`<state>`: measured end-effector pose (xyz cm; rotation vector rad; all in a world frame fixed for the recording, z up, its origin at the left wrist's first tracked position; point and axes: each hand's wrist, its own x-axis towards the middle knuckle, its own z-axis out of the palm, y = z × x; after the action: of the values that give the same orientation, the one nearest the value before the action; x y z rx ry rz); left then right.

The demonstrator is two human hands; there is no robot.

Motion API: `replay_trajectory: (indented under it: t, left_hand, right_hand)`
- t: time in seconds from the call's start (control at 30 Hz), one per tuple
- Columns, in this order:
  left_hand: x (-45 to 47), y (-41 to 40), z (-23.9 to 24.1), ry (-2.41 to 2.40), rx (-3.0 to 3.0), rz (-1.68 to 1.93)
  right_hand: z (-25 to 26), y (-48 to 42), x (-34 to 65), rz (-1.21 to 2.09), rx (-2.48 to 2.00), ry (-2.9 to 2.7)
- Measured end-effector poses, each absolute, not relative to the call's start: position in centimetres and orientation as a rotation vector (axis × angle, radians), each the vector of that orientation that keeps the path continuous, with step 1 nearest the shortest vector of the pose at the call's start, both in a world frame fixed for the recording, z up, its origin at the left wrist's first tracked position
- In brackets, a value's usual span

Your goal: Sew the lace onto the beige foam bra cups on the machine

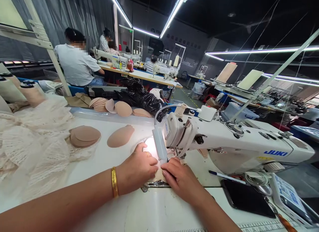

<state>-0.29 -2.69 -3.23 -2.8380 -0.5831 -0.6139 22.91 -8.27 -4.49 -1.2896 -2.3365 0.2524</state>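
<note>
Under the lamp of a white sewing machine [239, 139], a pale fabric piece [151, 146] lies beside the needle area, brightly lit. My left hand [137, 164], with a gold bracelet at the wrist, rests on that piece with its fingers curled and pressed down on the edge. Close to the needle, my right hand [178, 175] pinches the near side of the same work; its fingertips hide what they grip. To the left lie a single beige oval pad [121, 136] and a stack of beige oval pads [85, 136].
Cream lace [37, 142] is heaped at the left. More oval pads [123, 108] lie along the back edge near a black plastic bag [143, 95]. A phone [246, 197], a pen [227, 177] and a ruler [269, 225] lie on the right. A co-worker [77, 60] sits beyond.
</note>
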Motion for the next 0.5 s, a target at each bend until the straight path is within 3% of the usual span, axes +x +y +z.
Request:
replay_trajectory:
  t: [0.27,0.5]
  left_hand:
    - [-0.2,-1.1,-2.2,-0.755,-2.918,-0.504]
    - [-0.5,-2.3,-2.5,-0.856,-2.853,-0.37]
  right_hand:
    - [-5.4,-7.8,23.1,0.122,-1.417,-2.335]
    - [-5.5,-7.7,24.0,-0.085,-1.263,-2.357]
